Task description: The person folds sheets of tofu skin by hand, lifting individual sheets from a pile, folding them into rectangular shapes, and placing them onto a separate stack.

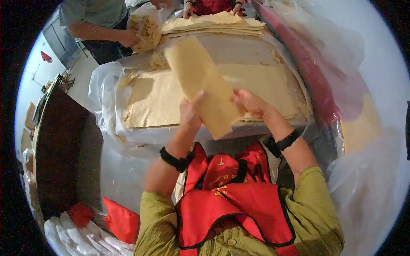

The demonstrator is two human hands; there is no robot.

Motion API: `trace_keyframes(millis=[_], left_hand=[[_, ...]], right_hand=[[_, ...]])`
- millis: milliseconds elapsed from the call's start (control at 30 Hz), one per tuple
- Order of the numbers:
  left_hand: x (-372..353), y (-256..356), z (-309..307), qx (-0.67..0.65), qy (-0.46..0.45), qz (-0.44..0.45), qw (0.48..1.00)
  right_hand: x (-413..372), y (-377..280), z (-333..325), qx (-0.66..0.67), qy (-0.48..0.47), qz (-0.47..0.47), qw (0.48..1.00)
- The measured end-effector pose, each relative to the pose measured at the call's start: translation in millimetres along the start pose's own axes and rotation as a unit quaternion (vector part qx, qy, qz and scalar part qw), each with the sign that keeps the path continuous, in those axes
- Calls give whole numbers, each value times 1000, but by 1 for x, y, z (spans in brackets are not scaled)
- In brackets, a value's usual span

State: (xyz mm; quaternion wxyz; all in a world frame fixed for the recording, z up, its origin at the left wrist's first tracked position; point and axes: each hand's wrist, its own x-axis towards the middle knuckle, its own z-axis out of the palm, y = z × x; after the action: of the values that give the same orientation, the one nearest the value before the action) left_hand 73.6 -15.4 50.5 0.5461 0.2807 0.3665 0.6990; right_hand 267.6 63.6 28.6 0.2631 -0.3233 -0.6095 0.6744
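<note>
A long pale-yellow sheet (205, 85), thin and slightly blurred, slants up and away in front of my chest. My left hand (192, 110) grips its left edge near the lower part, with the thumb lying on top. At the right edge, my right hand (251, 103) is closed, its fingers pinched; motion blur hides whether sheet is between them. Beneath, a stack of similar yellow sheets (156, 102) lies flat on the plastic-covered table (171, 133), reaching to the right under my right hand.
Across the table lies a folded pile of yellow sheets (213, 26), where another person's hands (237, 8) rest. At the left, a co-worker's hand (128, 38) touches a clear bag of yellowish scraps (146, 30). A red roll under plastic (305, 72) borders the right side.
</note>
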Motion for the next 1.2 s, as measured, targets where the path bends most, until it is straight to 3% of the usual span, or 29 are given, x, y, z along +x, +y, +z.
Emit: trace_keyframes(millis=[33, 133, 200, 233, 333, 467, 633, 733, 767, 833, 900, 967, 1067, 1167, 1200], left_hand=[[-7, -9, 2, -13, -5, -13, 1000], [-1, -18, -16, -57, -28, -80, 995], [24, -11, -46, -117, -58, -148, 980], [29, 4, -52, -85, -64, -180, 978], [50, -1, -63, -30, 14, -119, 992], [56, 13, -63, -78, 38, -112, 990], [71, 26, -64, -56, 72, -50, 995], [87, 47, -65, -5, 11, 12, 1000], [113, 43, -86, 25, 54, -33, 998], [107, 59, -82, 67, 58, -2, 996], [95, 67, -69, 115, 59, 3, 992], [80, 54, -67, 164, 67, 2, 984], [56, 9, -73, 399, -13, 63, 915], [23, -20, -59, 544, -90, 203, 809], [19, -27, -52, 566, -113, 220, 786]], right_hand=[[1, 4, 3, -23, -45, 14, 999], [-17, -2, 16, -53, -33, 69, 996], [-18, 29, 16, -63, -51, 65, 995], [-22, 37, 20, -67, -57, 62, 994], [-38, 35, 38, -72, -15, 60, 995], [-29, 65, 29, -102, -10, -7, 995], [-14, 17, 33, -70, -12, 40, 997], [12, 0, 27, -121, -26, 0, 992], [24, -3, 24, -133, -25, -47, 990], [44, -30, 23, -183, 25, -41, 982], [72, -52, 13, -120, 63, -10, 991], [91, -68, -5, -7, 91, -41, 995], [88, -61, -53, 89, 169, -28, 981], [27, -47, -94, 80, 241, -41, 966], [6, -36, -119, 61, 269, 17, 961]])
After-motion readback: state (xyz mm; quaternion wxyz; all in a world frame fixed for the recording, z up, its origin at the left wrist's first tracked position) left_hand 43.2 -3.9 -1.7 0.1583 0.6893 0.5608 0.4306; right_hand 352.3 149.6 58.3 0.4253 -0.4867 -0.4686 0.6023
